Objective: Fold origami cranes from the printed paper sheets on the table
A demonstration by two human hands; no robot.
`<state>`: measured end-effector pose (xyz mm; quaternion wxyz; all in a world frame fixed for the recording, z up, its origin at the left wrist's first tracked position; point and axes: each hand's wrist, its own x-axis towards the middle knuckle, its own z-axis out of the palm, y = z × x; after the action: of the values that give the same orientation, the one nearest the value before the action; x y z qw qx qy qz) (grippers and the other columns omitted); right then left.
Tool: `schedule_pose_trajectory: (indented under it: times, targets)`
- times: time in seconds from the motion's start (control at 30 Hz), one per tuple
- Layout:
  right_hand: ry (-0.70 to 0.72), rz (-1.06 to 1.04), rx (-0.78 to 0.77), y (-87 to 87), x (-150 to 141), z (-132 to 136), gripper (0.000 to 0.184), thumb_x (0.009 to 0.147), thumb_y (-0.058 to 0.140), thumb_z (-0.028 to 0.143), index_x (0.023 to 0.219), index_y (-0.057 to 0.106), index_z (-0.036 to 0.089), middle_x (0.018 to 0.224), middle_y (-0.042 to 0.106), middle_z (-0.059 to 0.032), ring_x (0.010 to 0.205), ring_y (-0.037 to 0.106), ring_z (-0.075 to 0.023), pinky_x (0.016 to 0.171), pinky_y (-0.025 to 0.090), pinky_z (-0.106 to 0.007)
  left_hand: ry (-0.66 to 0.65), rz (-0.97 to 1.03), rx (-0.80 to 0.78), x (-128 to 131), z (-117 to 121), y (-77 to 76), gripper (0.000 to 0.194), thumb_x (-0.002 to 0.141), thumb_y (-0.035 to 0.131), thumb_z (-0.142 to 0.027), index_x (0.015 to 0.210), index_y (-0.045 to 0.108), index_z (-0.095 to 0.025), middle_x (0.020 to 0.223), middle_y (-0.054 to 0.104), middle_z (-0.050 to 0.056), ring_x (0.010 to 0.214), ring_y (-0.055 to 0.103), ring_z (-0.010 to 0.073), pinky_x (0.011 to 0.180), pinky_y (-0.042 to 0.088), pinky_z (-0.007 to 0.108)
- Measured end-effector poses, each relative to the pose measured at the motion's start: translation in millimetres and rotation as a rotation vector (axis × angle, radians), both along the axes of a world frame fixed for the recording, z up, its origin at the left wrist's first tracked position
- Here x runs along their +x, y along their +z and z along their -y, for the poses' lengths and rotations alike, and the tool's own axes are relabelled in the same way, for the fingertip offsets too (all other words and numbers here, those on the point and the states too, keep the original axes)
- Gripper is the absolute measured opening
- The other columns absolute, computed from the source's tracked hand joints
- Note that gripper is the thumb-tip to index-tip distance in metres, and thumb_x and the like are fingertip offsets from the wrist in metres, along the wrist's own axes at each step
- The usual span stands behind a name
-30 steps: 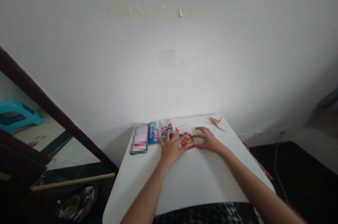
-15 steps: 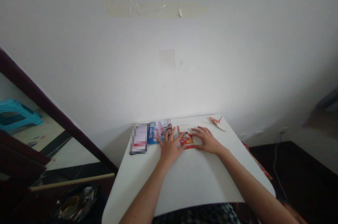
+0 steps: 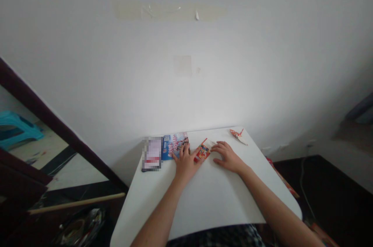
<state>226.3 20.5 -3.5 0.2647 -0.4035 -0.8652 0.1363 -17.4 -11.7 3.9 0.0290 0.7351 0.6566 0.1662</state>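
Observation:
A small red printed paper (image 3: 203,152) lies near the far edge of the white table (image 3: 210,196), folded into a slanted shape. My left hand (image 3: 185,160) rests beside it with fingers spread, the thumb touching the paper's left side. My right hand (image 3: 227,155) lies flat just to its right, fingers stretched toward the paper. Neither hand grips anything.
A blue printed leaflet (image 3: 174,144) and a blurred dark phone (image 3: 152,153) lie at the far left of the table. A small folded red paper figure (image 3: 239,135) sits at the far right corner. A white wall stands directly behind; a dark frame and clutter are at left.
The red paper has turned from lying square to a narrower slanted shape. Both hands shifted slightly around it, and the view drifted a little left.

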Motion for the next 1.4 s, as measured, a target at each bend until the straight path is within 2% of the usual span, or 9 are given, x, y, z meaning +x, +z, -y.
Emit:
schedule_pose_trajectory:
  times: [0.13,0.23,0.33,0.43,0.5,0.77,0.93,1.17,1.4]
  targets:
    - [-0.005,-0.083,-0.001,-4.2,-0.7,-0.7,0.037,0.086,0.063,0.025,0.123,0.067,0.025,0.116,0.069,-0.0089,0.128,0.049,-0.0298,0.109,0.043,-0.052,-0.027,0.02,0.003,-0.8,0.6,0.9,0.059,0.084,0.059,-0.068,0.138,0.056,-0.047,0.161,0.036,0.009,0.146,0.028,0.0411,0.111,0.011,0.081]
    - [0.017,-0.111,0.006,-5.7,-1.7,0.1,0.034,0.086,0.062,0.022,0.119,0.069,0.027,0.106,0.071,-0.0074,0.122,0.053,-0.0285,0.107,0.045,-0.051,-0.029,0.041,0.011,-1.2,0.1,0.3,0.055,0.083,0.064,-0.063,0.134,0.061,-0.043,0.157,0.043,0.007,0.145,0.031,0.0394,0.113,0.013,0.078]
    - [-0.003,-0.1,0.039,-6.4,-1.9,1.3,0.037,0.084,0.064,0.021,0.12,0.069,0.027,0.12,0.066,-0.009,0.123,0.052,-0.0286,0.107,0.045,-0.052,-0.059,0.055,0.025,-0.6,-0.6,-0.5,0.047,0.083,0.067,-0.056,0.127,0.066,-0.041,0.147,0.055,0.004,0.141,0.036,0.0368,0.117,0.012,0.075]
    - [-0.043,-0.067,0.056,-7.9,-1.5,1.8,0.048,0.083,0.066,0.02,0.13,0.064,0.029,0.14,0.058,-0.0087,0.137,0.042,-0.0317,0.113,0.04,-0.057,-0.11,0.066,0.031,0.3,-0.8,-0.2,0.038,0.086,0.066,-0.053,0.122,0.069,-0.042,0.139,0.063,0.001,0.137,0.041,0.0346,0.118,0.01,0.074]
    - [-0.056,-0.046,0.047,-9.5,-1.2,1.6,0.052,0.083,0.066,0.021,0.134,0.062,0.03,0.145,0.055,-0.0079,0.142,0.035,-0.0335,0.116,0.036,-0.06,-0.124,0.07,0.028,0.5,-0.8,0.6,0.035,0.087,0.066,-0.052,0.12,0.07,-0.042,0.137,0.065,0.0,0.135,0.043,0.0334,0.118,0.01,0.073]
    - [-0.061,-0.057,0.04,-12.6,-0.4,-0.6,0.044,0.085,0.067,0.025,0.129,0.065,0.028,0.136,0.062,-0.0094,0.139,0.041,-0.0322,0.114,0.04,-0.058,-0.128,0.097,0.01,-0.6,-1.6,2.3,0.028,0.09,0.064,-0.048,0.116,0.072,-0.044,0.136,0.066,-0.002,0.134,0.045,0.0327,0.118,0.006,0.075]
    - [-0.058,-0.056,0.062,-10.9,-0.7,0.8,0.042,0.082,0.071,0.024,0.124,0.068,0.03,0.136,0.061,-0.0093,0.136,0.043,-0.0323,0.112,0.041,-0.058,-0.135,0.14,0.015,-0.8,-1.8,2.8,0.026,0.094,0.057,-0.049,0.115,0.073,-0.045,0.136,0.067,-0.004,0.136,0.044,0.0324,0.119,0.002,0.076]
    - [-0.053,-0.059,0.093,-12.2,-0.5,-0.2,0.027,0.09,0.064,0.025,0.115,0.073,0.032,0.135,0.062,-0.007,0.135,0.044,-0.0312,0.111,0.043,-0.058,-0.121,0.175,-0.01,-0.3,-2.7,4.5,0.025,0.095,0.056,-0.047,0.113,0.074,-0.046,0.137,0.066,-0.006,0.136,0.044,0.0322,0.117,0.001,0.078]
    - [-0.028,-0.101,0.094,-17.3,0.5,-4.8,0.022,0.094,0.06,0.031,0.112,0.074,0.031,0.122,0.069,-0.0068,0.131,0.049,-0.0288,0.109,0.047,-0.054,-0.129,0.187,-0.029,-2.3,-2.9,5.7,0.026,0.095,0.056,-0.048,0.112,0.075,-0.044,0.139,0.065,-0.004,0.138,0.042,0.0323,0.117,0.0,0.077]
